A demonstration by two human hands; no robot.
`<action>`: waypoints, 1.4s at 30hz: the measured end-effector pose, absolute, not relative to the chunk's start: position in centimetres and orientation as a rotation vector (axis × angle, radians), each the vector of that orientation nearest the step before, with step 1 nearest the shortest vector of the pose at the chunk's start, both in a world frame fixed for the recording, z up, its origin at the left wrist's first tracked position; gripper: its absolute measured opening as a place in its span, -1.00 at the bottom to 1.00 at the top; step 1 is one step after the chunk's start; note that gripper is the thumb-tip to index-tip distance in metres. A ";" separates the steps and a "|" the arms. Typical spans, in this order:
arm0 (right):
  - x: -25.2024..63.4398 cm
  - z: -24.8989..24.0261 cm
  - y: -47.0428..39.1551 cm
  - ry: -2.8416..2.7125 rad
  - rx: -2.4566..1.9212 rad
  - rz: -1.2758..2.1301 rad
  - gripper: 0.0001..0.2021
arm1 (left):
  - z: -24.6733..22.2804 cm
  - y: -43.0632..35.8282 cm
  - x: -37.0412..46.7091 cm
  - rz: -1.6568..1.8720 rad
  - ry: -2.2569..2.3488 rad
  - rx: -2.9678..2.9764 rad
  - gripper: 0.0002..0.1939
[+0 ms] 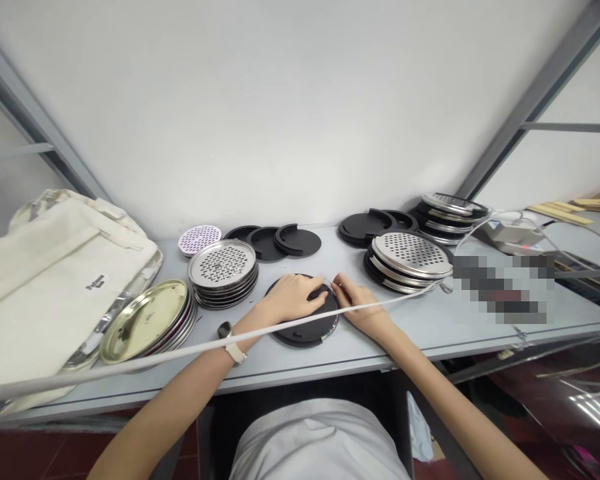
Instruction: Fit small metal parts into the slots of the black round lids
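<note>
A black round disc (pixel 307 331) with a shiny rim along its right side lies flat on the table in front of me. My left hand (pixel 296 299) rests over its top, the fingers curled down onto a dark raised part near the far edge. Fingers together, my right hand (pixel 357 303) pinches at the disc's right rim. Exactly what sits between those fingertips is too small to make out. Left of the disc stands a stack of perforated silver round plates (pixel 223 265). To the right is another stack of perforated silver plates with black rims (pixel 411 253).
Gold and silver round trays (pixel 147 320) lean beside a cream bag (pixel 55 280) at left. Black discs (pixel 300 241) and a lilac perforated disc (pixel 200 239) lie near the wall. A white cable (pixel 200 347) crosses before my arms. More stacked plates (pixel 450 213) stand at the right rear.
</note>
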State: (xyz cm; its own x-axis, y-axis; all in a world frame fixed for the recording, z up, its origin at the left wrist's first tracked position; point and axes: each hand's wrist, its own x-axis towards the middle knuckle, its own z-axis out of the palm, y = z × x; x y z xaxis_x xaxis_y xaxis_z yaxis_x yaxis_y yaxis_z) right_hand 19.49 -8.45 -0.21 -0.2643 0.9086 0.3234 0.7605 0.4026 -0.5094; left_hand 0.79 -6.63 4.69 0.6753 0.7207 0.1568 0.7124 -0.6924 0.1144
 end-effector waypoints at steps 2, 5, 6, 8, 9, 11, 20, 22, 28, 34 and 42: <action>19.5 -0.2 -8.4 -2.106 -1.421 0.329 -0.83 | 4.8 -6.7 0.8 0.290 1.172 2.841 -0.71; 19.5 0.0 -8.5 -2.139 -1.426 0.323 -0.82 | 4.8 -6.8 0.8 0.290 1.126 2.856 -0.71; 19.5 0.0 -8.5 -2.149 -1.422 0.323 -0.82 | 4.8 -6.8 0.8 0.295 1.126 2.854 -0.71; 19.5 0.2 -8.6 -2.160 -1.409 0.329 -0.82 | 4.7 -6.9 0.8 0.310 1.140 2.839 -0.72; 19.5 0.2 -8.6 -2.162 -1.401 0.339 -0.81 | 4.7 -6.9 0.8 0.321 1.149 2.830 -0.72; 19.5 0.3 -8.6 -2.161 -1.378 0.371 -0.80 | 4.8 -6.9 0.8 0.342 1.166 2.817 -0.73; 19.6 0.4 -8.7 -2.093 -1.341 0.463 -0.78 | 5.3 -7.2 0.8 0.341 1.086 2.832 -0.74; 19.7 0.4 -8.7 -2.088 -1.333 0.483 -0.79 | 5.3 -7.1 0.8 0.352 1.053 2.825 -0.75; 19.8 0.6 -8.6 -2.073 -1.332 0.477 -0.78 | 4.7 -6.7 0.8 0.364 1.076 2.778 -0.74; 19.8 0.5 -8.6 -2.061 -1.364 0.481 -0.78 | 4.4 -6.4 0.8 0.404 1.081 2.792 -0.72; 19.8 0.6 -6.6 -2.145 -1.363 0.505 -0.74 | 4.1 -5.8 0.9 0.426 1.220 2.732 -0.70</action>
